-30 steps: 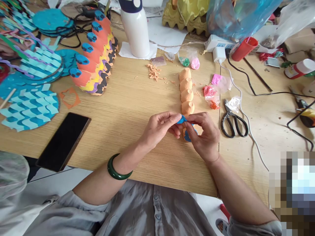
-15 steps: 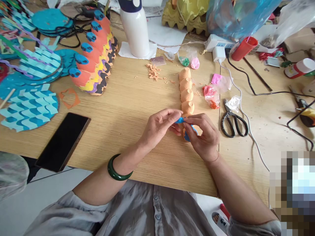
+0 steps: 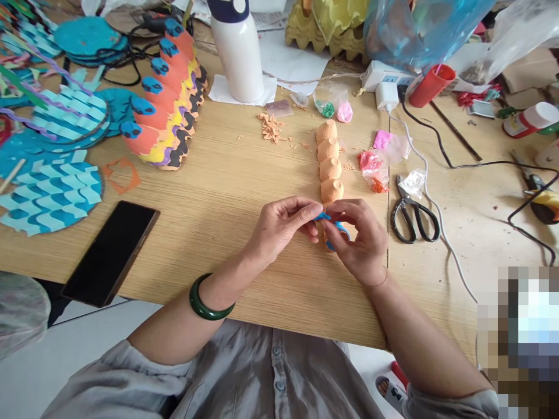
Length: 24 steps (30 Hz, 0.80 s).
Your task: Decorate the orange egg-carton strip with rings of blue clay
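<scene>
Between the fingertips of my left hand (image 3: 283, 224) and my right hand (image 3: 360, 238) is a small blue piece of soft modelling clay (image 3: 323, 216). Both hands are closed in a pinch on it. Under and behind them lies a row of peach-coloured egg-carton cups (image 3: 329, 169), running away from me. Its nearest end carries blue clay (image 3: 343, 231) and is partly covered by my right fingers. My left wrist wears a dark green bangle (image 3: 212, 298).
Black-handled scissors (image 3: 413, 215) lie right of my hands, near bags of pink and red clay (image 3: 371, 160). A phone (image 3: 112, 251) rests at left. Behind stand a painted egg-carton piece (image 3: 168, 110), a white bottle (image 3: 240, 58) and a power strip (image 3: 388, 75); a white cable (image 3: 425, 174) crosses the right side.
The fingers of both hands have shifted slightly around the blue clay, and the fingertips sit closer together. More blue shows at the near end of the carton row.
</scene>
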{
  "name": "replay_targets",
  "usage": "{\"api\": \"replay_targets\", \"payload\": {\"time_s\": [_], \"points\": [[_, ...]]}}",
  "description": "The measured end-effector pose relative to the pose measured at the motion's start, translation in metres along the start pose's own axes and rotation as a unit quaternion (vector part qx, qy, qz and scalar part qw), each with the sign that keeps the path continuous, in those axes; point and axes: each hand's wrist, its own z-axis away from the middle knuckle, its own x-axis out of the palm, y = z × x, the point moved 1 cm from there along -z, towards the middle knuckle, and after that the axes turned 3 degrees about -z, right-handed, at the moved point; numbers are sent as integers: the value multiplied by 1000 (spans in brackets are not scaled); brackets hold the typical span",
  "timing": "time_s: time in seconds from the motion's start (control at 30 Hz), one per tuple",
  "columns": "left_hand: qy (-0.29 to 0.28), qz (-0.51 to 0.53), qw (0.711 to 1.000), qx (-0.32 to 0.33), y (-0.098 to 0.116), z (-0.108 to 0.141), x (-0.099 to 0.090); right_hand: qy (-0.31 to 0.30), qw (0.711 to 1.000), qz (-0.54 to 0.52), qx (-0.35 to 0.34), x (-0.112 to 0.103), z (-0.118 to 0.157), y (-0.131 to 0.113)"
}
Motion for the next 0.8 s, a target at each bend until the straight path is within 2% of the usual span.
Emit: {"api": "replay_targets", "payload": {"time_s": [0.17, 0.23, 0.3, 0.43, 0.57, 0.63, 0.8], "points": [[10, -7, 1000, -4, 0, 0, 0, -5, 1000, 7, -22, 0, 1, 0], [10, -7, 1000, -2, 1, 0, 0, -3, 1000, -25, 18, 1, 4, 1], [16, -7, 1000, 3, 1, 0, 1, 27, 992, -101, 73, 2, 5, 2], [29, -6, 1000, 4, 2, 0, 2, 98, 942, -268, 178, 1, 3, 9], [35, 22, 999, 3, 3, -1, 3, 106, 887, -372, 251, -2, -3, 18], [36, 40, 999, 2, 3, -2, 4, 108, 873, -392, 269, -3, -5, 21], [35, 52, 998, -4, 3, -2, 3, 73, 895, -359, 255, -3, -3, 24]]}}
